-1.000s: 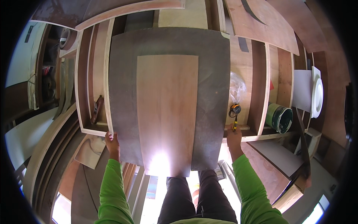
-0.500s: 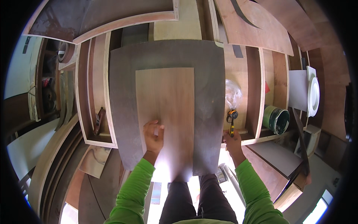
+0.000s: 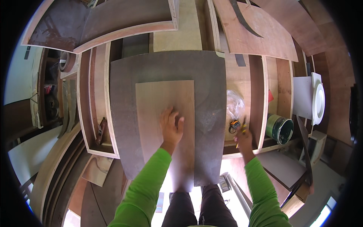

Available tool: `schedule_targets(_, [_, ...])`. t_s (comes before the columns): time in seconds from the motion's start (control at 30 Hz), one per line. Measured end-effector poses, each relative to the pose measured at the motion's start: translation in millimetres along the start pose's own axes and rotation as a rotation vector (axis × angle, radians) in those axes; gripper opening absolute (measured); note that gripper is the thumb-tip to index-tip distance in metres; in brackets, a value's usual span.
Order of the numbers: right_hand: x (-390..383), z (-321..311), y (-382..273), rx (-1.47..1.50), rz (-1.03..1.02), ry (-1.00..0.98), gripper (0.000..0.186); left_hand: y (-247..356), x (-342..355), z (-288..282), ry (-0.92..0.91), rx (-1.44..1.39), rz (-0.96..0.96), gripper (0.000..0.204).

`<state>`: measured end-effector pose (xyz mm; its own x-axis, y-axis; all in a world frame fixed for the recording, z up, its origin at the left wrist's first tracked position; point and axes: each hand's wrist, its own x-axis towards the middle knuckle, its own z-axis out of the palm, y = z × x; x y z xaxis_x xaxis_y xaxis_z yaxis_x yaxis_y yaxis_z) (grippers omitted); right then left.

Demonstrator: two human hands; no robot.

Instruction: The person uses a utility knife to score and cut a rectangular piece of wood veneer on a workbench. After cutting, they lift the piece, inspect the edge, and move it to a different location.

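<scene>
Reading the view as a clock with twelve at the top, we see a workshop filled by a wide wooden frame (image 3: 257, 90) divided into compartments. Across its middle lies a dark grey board (image 3: 210, 113), and a reddish plywood sheet (image 3: 257, 38) leans over the frame between one and two o'clock. A smaller wood-faced panel (image 3: 149, 96) rests on the board, just left of centre. Over that panel is the left hand (image 3: 172, 126), half open, fingers loosely curled and holding nothing; we cannot tell whether it touches the wood. At four o'clock the right hand (image 3: 244, 142) is closed around a slim yellow-and-black tool (image 3: 244, 131), slightly blurred. Toward three o'clock we find a green can (image 3: 280, 128) on its side, crumpled clear plastic (image 3: 235, 104) and, near the right hand, an orange-and-black tape measure (image 3: 234, 125).
</scene>
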<state>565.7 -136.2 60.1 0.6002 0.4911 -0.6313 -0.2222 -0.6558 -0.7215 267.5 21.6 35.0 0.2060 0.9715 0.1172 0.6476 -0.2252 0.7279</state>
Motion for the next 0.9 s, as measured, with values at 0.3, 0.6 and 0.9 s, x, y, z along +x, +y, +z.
schedule_targets(0.3, [188, -69, -119, -0.455, -0.302, 0.421, 0.047, 11, 76, 58, -0.189, 0.507, -0.203, 0.059])
schedule_targets(0.6, [287, -87, -92, -0.329, -0.194, 0.463, 0.05, 16, 84, 61, -0.267, 0.598, -0.23, 0.062])
schedule_targets(0.9, [287, -84, -74, 0.029, -0.172, 0.473, 0.045, 14, 83, 63, -0.316, 0.638, -0.219, 0.064])
